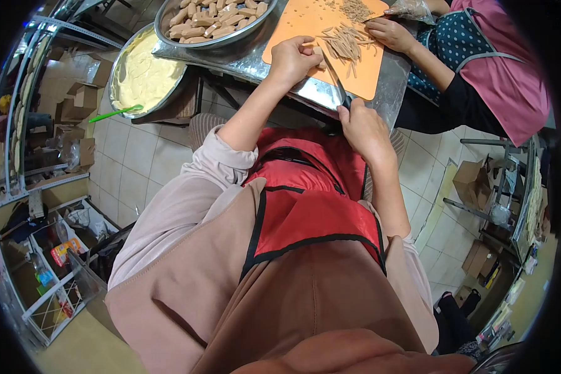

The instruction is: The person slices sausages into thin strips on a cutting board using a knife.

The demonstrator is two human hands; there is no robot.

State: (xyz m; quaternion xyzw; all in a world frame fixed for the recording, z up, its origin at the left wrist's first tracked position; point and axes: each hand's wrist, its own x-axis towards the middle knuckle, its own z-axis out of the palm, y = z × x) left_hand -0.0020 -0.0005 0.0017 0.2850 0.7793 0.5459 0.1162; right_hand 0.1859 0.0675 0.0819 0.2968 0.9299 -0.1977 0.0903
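My left hand [291, 63] is closed with its fingertips on a short piece of sausage [320, 58] at the near edge of the orange cutting board [287, 37]. In my right hand [364, 129] is the dark handle of a knife [336, 78]. Its blade points away from me over the board, just right of the sausage piece. Thin sausage strips [343, 43] lie in a loose pile beyond the blade. Farther back on the same board are finely chopped bits [355, 10].
Left of the board, a metal bowl [161, 28] holds many sausages. Lower left, a basin of pale yellow cream [144, 68] carries a green-handled utensil [115, 113]. A co-worker's bare hand [389, 32] and gloved hand [411, 10] are at the board's right edge. Shelves with cardboard boxes [84, 96] flank the room.
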